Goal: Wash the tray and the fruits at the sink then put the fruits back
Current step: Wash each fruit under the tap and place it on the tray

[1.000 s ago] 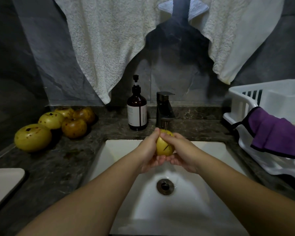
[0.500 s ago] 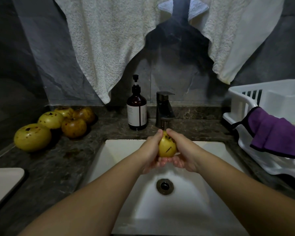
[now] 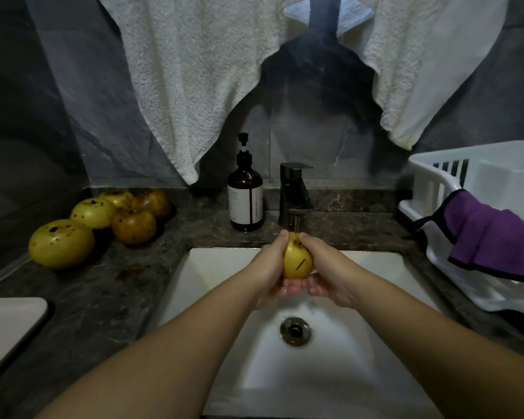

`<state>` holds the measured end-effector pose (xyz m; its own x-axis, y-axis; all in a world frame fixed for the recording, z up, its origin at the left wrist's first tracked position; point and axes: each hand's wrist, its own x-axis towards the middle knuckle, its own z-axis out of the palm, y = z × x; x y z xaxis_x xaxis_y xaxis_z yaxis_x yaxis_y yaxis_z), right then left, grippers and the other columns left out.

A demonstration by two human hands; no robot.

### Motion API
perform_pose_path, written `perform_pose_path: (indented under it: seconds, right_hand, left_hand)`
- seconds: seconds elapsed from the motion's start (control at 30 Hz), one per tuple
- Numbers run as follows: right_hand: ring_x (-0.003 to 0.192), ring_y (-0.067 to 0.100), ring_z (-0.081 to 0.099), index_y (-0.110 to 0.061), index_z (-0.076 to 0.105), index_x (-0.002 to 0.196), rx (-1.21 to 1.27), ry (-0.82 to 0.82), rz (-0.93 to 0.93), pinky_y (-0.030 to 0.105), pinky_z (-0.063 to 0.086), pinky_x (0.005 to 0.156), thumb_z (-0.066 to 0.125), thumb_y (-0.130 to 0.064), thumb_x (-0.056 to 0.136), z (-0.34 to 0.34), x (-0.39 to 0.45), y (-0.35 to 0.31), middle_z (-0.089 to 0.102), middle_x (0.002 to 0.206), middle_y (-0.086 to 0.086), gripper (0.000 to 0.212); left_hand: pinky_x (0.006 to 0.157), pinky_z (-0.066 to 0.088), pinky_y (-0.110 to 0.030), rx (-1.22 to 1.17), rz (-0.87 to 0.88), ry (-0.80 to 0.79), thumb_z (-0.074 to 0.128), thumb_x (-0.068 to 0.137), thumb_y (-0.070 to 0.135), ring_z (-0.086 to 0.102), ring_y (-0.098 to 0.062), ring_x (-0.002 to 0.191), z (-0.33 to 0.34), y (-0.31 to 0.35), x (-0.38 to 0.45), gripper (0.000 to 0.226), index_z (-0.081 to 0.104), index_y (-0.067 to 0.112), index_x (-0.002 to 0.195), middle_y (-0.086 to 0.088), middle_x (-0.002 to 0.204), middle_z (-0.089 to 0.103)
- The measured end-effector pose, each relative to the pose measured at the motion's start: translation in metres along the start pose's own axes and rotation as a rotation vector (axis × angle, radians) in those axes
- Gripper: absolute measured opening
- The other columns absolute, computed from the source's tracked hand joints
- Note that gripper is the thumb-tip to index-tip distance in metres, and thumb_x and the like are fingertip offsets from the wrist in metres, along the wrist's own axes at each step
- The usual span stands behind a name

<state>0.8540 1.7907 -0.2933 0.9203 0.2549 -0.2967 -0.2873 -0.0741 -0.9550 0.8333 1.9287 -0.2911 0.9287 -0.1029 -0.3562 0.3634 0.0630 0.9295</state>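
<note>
Dim, murky light; only the white sink [image 3: 339,373] shows bright, and wide-angle distortion bends the edges.

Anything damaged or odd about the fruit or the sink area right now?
Yes. The fruit held by both hands under the tap has a dark gash in its skin. The five fruits on the counter show dark blemishes and holes. Nothing looks spilled.

Home kitchen or washroom counter, white sink [image 3: 224,267] in dark stone, faucet [image 3: 294,195], soap bottle [image 3: 245,201], dish rack [image 3: 454,182], hanging towels [image 3: 194,86]
</note>
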Motion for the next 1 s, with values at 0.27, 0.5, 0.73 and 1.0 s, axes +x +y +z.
perform_pose_path:
  seconds: [0.27,0.5,0.73,1.0]
  right_hand:
    - [0.065,0.025,0.070,-0.035,0.054,0.125,0.108,-0.112,-0.017,0.026,0.046,0.047,0.046,-0.036,0.108,-0.004,-0.003,0.001,0.079,0.092,0.012,0.019]
    - [0.072,0.022,0.069,-0.043,0.049,0.128,-0.053,0.023,-0.053,0.024,0.044,0.048,0.055,-0.067,0.094,0.006,-0.002,0.000,0.072,0.103,0.012,0.042]
    - [0.076,0.029,0.075,-0.034,0.051,0.132,0.064,-0.130,0.025,0.028,0.051,0.050,0.049,-0.043,0.105,-0.007,-0.009,0.001,0.078,0.096,0.014,0.029]
    - [0.096,0.047,0.073,-0.018,0.052,0.134,0.207,-0.050,0.097,0.044,0.063,0.072,0.054,-0.048,0.101,-0.002,-0.005,-0.002,0.070,0.112,0.030,0.044]
  left_hand:
    - [0.049,0.055,-0.025,-0.052,-0.012,0.024,0.039,0.101,0.072,0.065,-0.015,0.058,-0.005,-0.001,0.004,0.065,0.059,0.023,0.139,-0.016,0.097,0.072]
    - [0.074,0.061,-0.039,-0.030,0.073,0.002,0.040,0.102,0.069,0.078,-0.028,0.084,0.000,0.000,0.005,0.039,0.053,0.036,0.118,-0.017,0.108,0.076]
    - [0.060,0.056,-0.031,0.055,0.089,0.049,0.041,0.101,0.070,0.071,-0.022,0.074,-0.004,-0.004,0.007,0.044,0.059,0.033,0.116,-0.014,0.106,0.075]
    - [0.068,0.055,-0.034,0.255,0.225,0.101,0.054,0.097,0.063,0.070,-0.026,0.096,-0.008,-0.010,0.008,0.041,0.045,0.045,0.133,0.000,0.117,0.063]
